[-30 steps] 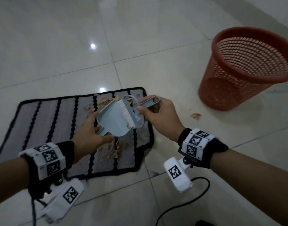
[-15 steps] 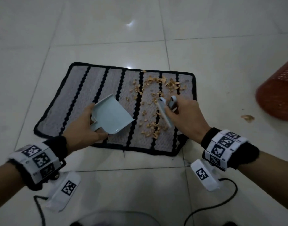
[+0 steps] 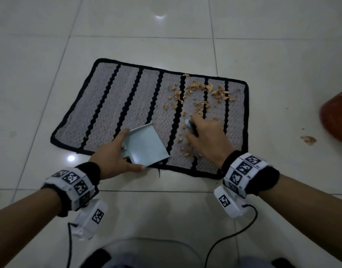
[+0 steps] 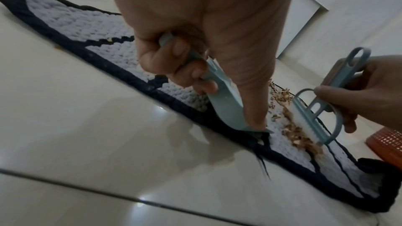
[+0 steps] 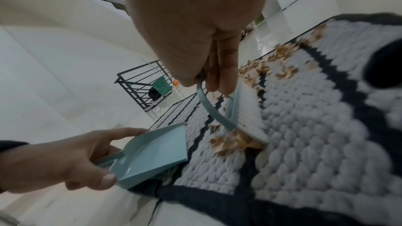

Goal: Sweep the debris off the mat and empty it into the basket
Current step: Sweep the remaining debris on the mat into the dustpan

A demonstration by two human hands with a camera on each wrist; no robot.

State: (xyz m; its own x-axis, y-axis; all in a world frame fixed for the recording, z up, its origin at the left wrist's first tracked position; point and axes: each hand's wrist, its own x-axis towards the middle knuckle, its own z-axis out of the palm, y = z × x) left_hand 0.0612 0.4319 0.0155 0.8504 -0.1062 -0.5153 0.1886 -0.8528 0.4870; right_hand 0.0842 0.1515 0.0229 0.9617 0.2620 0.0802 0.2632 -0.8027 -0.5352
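A grey mat with black stripes lies on the tiled floor. Tan debris is scattered over its right half. My left hand grips the handle of a pale blue dustpan, whose lip rests on the mat's near edge. My right hand holds a small blue brush with white bristles pressed on the mat, a heap of debris in front of them. The dustpan sits just left of that heap. The red mesh basket is at the right edge.
One scrap of debris lies on the floor tiles between the mat and the basket. Cables trail from the wrist cameras near my body. A black metal rack stands far off across the floor.
Dustpan and brush came apart and moved down to the mat. The brush has swept toward the near edge, gathering debris beside the dustpan. The view swung left, so the basket is nearly out of frame.
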